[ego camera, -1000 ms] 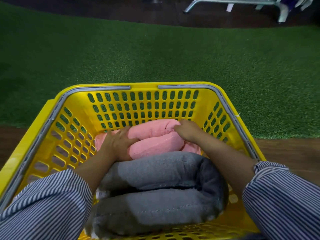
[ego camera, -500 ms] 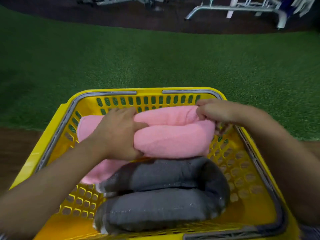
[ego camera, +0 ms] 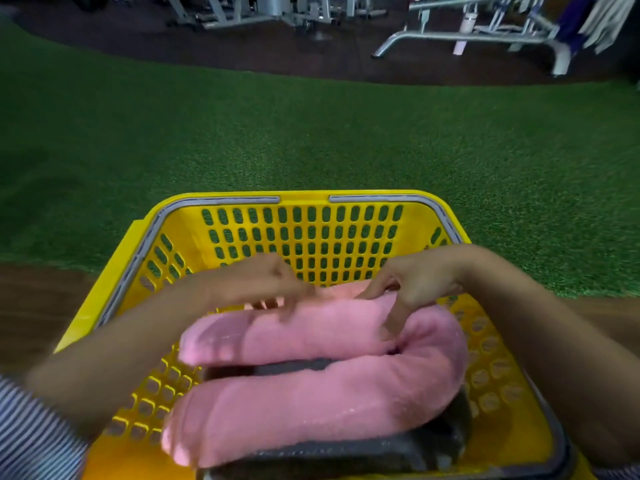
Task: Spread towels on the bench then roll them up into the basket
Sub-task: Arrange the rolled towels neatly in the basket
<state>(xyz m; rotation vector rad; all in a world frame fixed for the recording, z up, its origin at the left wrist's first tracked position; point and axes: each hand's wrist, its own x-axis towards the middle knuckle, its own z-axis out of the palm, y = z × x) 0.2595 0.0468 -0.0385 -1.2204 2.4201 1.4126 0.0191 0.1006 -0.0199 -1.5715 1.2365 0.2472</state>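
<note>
Lying nearest the camera, along the basket's near edge, a rolled dark grey towel (ego camera: 346, 452) is sitting mostly hidden beneath a soft pink rolled towel (ego camera: 311, 403), which is bending into a U with its fold toward the right wall and both ends pointing left, so its long axis is running left to right. Both are resting inside the yellow perforated plastic basket (ego camera: 304, 233). Just beyond the pink roll's far limb, the left hand (ego camera: 263, 285) is hovering with fingers loose and blurred, gripping nothing, while the right hand (ego camera: 412, 285) is touching that limb with extended fingers, not clasping it. Farther off, green turf (ego camera: 311, 133) is stretching toward grey gym equipment (ego camera: 467, 36).
</note>
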